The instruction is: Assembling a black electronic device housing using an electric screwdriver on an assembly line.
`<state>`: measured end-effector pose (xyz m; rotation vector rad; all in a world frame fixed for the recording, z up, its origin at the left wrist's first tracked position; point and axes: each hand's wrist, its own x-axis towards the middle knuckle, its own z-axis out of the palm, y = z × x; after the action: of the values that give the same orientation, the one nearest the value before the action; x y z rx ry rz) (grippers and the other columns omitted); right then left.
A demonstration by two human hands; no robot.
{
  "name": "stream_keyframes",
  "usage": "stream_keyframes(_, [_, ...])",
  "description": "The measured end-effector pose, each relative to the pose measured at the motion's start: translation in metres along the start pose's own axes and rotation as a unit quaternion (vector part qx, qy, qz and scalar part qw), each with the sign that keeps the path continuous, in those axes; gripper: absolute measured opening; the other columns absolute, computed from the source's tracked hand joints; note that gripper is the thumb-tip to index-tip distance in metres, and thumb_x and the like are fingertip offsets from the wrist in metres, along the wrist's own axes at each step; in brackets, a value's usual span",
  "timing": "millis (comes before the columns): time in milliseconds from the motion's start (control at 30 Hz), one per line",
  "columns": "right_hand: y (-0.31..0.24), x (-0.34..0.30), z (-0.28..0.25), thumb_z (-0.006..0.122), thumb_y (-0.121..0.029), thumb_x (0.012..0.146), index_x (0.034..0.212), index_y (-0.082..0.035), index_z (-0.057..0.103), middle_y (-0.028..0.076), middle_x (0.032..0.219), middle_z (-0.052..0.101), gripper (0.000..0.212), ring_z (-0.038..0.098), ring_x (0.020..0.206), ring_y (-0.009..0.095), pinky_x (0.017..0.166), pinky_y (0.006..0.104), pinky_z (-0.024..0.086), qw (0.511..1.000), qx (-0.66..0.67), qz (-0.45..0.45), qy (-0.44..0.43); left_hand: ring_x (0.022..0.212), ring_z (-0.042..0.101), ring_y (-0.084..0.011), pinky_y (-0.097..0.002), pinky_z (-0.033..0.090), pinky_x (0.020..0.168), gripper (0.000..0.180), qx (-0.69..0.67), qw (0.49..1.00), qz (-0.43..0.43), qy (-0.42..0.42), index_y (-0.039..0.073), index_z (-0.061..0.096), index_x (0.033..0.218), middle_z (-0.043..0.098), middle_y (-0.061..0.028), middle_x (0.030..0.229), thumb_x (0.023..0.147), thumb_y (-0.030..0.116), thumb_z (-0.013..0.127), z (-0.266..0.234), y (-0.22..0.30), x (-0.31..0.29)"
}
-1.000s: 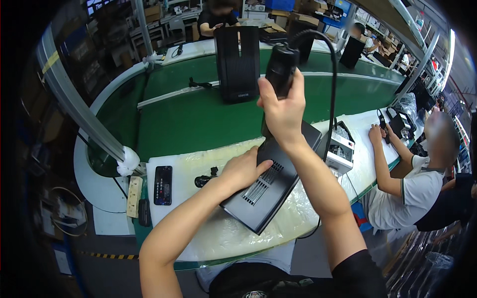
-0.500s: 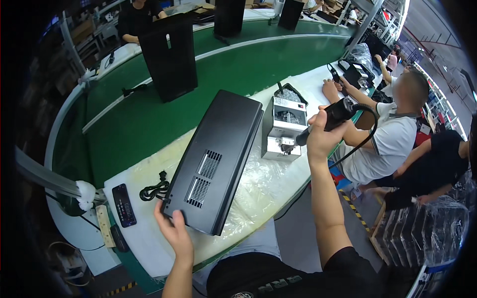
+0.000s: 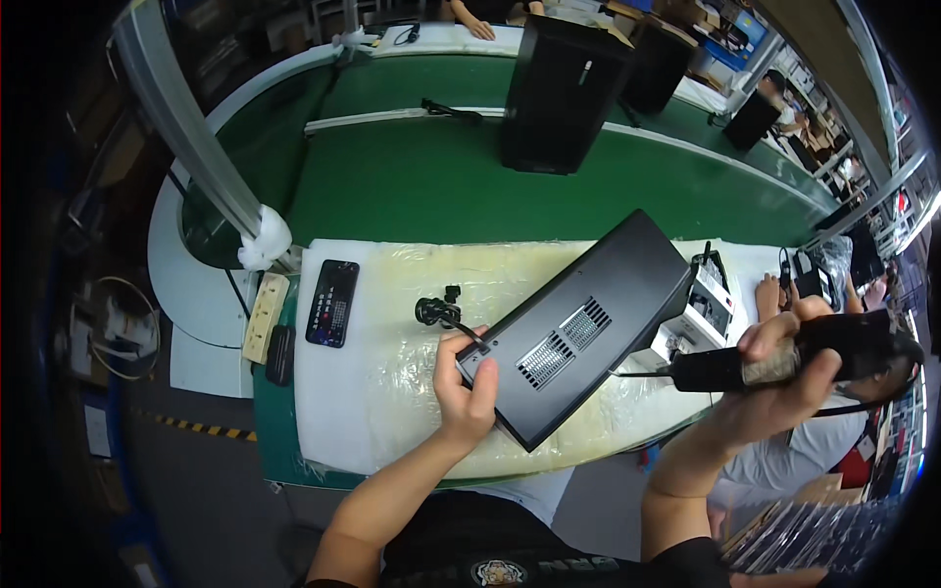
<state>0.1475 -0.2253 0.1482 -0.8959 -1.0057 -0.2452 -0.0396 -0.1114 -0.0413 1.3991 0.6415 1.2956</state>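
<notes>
My left hand (image 3: 466, 387) clamps the near corner of the flat black vented case (image 3: 578, 328); my right hand (image 3: 784, 358), right of it, grips a black power screwdriver (image 3: 784, 358).

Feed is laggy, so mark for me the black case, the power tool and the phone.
black case (image 3: 588, 323): head view, on its vented top panel.
power tool (image 3: 843, 345): head view, on its black body.
phone (image 3: 332, 302): head view, on its dark screen.
</notes>
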Motion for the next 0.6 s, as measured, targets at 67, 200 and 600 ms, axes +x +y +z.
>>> stream_keyframes(67, [-0.009,0.003,0.047,0.047,-0.041,0.100,0.146,0.002,0.023,0.019,0.107,0.058,0.067,0.056,0.055,0.015,0.048,0.0268,0.050,1.000,0.017,-0.011,0.019,0.094,0.053,-0.0200,-0.0339,0.045,0.087,0.031,0.008,1.000,0.022,0.000,-0.008,0.053,0.113,0.053,-0.0141,0.105,0.086,0.008,0.057,0.000,-0.001,0.002])
stream_keyframes(200, [0.002,-0.004,0.105,0.050,-0.038,0.099,0.144,0.002,0.026,0.019,0.105,0.058,0.065,0.056,0.055,0.015,0.049,0.0281,0.051,0.997,0.023,0.001,-0.076,0.092,0.055,-0.0239,-0.0347,0.045,0.086,0.028,0.013,0.999,0.028,0.007,-0.008,0.054,0.108,0.055,-0.0167,0.102,0.085,0.007,0.058,-0.002,-0.007,0.003])
stream_keyframes(600, [0.020,-0.024,0.140,0.058,-0.038,0.095,0.143,0.006,0.024,0.018,0.099,0.060,0.074,0.059,0.055,0.016,0.048,0.0278,0.052,0.992,0.018,0.048,-0.119,0.091,0.057,-0.0314,-0.0396,0.045,0.086,0.028,0.016,1.000,0.024,0.005,-0.005,0.054,0.104,0.059,-0.0200,0.103,0.084,0.013,0.062,-0.005,-0.012,0.002])
